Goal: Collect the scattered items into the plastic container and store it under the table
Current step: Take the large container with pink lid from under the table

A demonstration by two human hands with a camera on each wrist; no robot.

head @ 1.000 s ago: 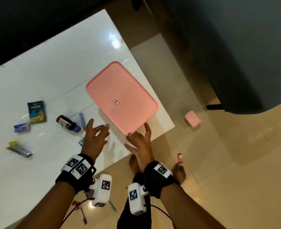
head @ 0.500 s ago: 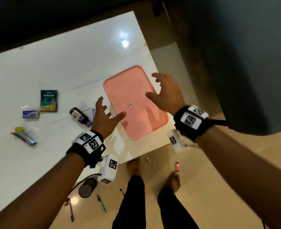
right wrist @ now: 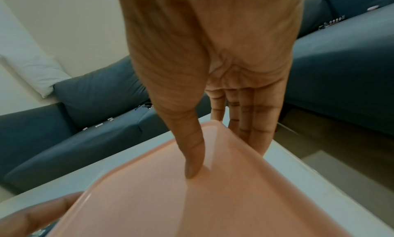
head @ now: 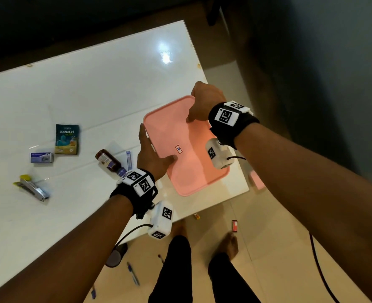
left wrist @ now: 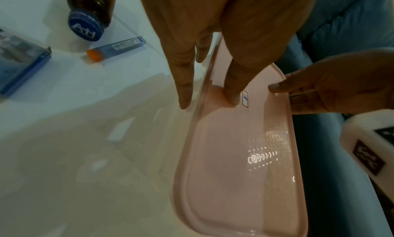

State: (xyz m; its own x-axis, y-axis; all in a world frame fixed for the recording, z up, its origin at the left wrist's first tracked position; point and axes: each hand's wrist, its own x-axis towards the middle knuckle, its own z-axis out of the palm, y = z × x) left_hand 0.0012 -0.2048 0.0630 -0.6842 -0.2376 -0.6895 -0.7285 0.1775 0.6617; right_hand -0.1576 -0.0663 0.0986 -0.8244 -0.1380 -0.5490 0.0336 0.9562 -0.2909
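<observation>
A plastic container with a pink lid (head: 187, 169) lies on the right end of the white table (head: 93, 95). My left hand (head: 157, 143) grips its left edge, thumb (left wrist: 232, 89) on the lid and fingers down the side. My right hand (head: 191, 106) grips the far corner, thumb (right wrist: 192, 156) pressed on the pink lid (right wrist: 192, 207) and fingers over the rim. Scattered on the table to the left are a green sachet (head: 67, 138), a small purple box (head: 42, 157), a brown bottle with a blue cap (head: 109, 161), a blue tube (head: 128, 159) and a yellow and silver tool (head: 33, 186).
A grey sofa (right wrist: 95, 97) stands beyond the table's far and right sides. On the tan floor near my feet lie pens (head: 133, 273), a dark cylinder (head: 116, 255), a small red item (head: 234, 225), a tiny orange piece (head: 197, 216) and a small pink box (head: 257, 180).
Both hands reached from the near corner onto the container. The right hand went to its far corner, the left to its left edge, and both now hold it.
</observation>
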